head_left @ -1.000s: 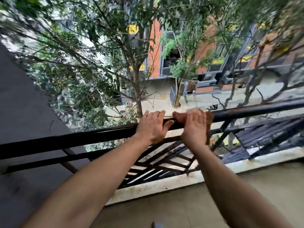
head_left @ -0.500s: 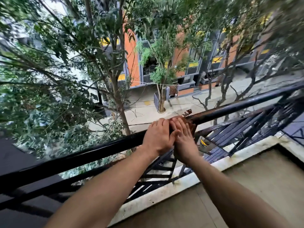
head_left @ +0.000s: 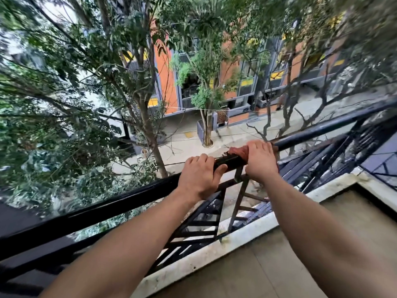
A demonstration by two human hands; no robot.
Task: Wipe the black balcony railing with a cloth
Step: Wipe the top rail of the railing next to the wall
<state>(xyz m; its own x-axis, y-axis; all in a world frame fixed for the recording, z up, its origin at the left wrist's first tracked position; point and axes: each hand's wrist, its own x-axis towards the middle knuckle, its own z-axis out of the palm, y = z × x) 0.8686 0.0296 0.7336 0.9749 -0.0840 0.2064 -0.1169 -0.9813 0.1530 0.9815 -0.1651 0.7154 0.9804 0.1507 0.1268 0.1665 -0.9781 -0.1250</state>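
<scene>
The black balcony railing point(head_left: 120, 201) runs across the view from lower left to upper right. My left hand point(head_left: 198, 177) grips its top bar, thumb under and fingers over. A short way to the right, my right hand point(head_left: 261, 161) presses a reddish-brown cloth point(head_left: 237, 152) onto the same bar. The cloth wraps the bar and shows mostly left of that hand; the rest is hidden beneath the palm. A bare stretch of bar separates the two hands.
Black diagonal bars point(head_left: 199, 224) fill the railing below the top bar. A pale stone ledge point(head_left: 214, 252) borders the tiled balcony floor point(head_left: 279, 265). Beyond are trees point(head_left: 139, 100), a street far below and an orange and grey building point(head_left: 167, 78).
My right hand has slid the cloth to the right along the bar, opening a gap from my left hand, which still grips the bar. The camera view has shifted.
</scene>
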